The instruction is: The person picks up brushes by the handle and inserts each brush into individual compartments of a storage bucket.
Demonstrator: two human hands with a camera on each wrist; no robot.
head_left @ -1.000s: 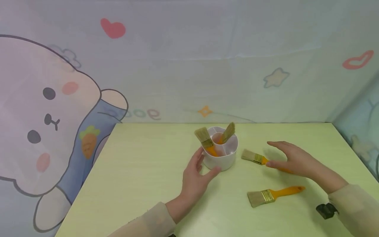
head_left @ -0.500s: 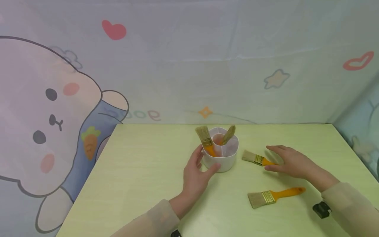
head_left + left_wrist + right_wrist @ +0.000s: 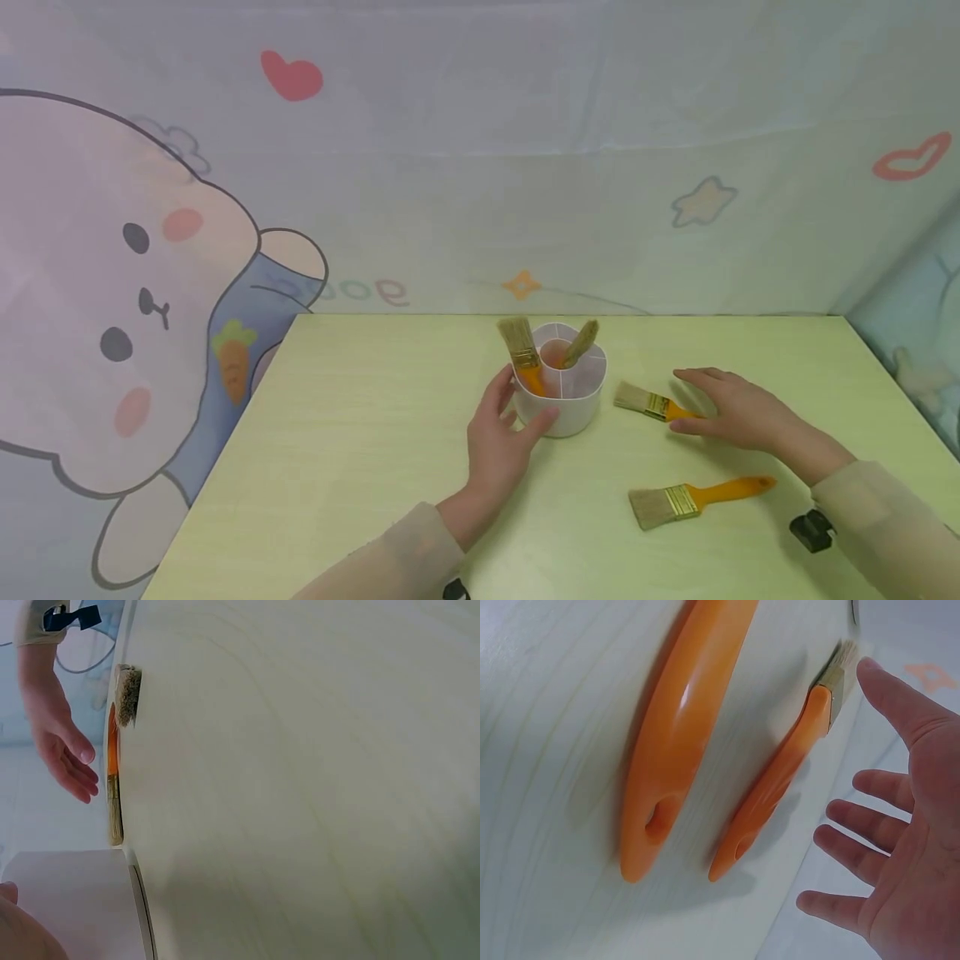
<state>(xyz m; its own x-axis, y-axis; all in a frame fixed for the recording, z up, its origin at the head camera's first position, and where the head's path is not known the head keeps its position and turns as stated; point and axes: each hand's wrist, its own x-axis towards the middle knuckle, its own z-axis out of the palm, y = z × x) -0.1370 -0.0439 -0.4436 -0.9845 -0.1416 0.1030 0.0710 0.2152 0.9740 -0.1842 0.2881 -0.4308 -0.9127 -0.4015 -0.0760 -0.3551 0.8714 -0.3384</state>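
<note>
A white round organizer (image 3: 562, 417) with compartments stands on the table, and my left hand (image 3: 497, 458) holds it by its left front side, thumb in front. Inside it, one paintbrush (image 3: 522, 350) leans left and another paintbrush (image 3: 580, 343) leans right, both bristles up. My right hand (image 3: 738, 412) hovers over the handle of a flat paintbrush (image 3: 645, 402) lying right of the organizer. In the right wrist view the fingers (image 3: 862, 825) are spread, apart from that brush's orange handle (image 3: 772, 787). A larger paintbrush (image 3: 693, 500) lies nearer the front.
The pale yellow-green table (image 3: 360, 417) ends at a hanging cloth (image 3: 450, 208) printed with a bear, hearts and stars. A black wrist device (image 3: 812, 531) hangs at the right sleeve.
My right hand has shifted slightly left and lower over the brush handle, then stays nearly still. The left hand keeps hold of the organizer. The view has drifted a little.
</note>
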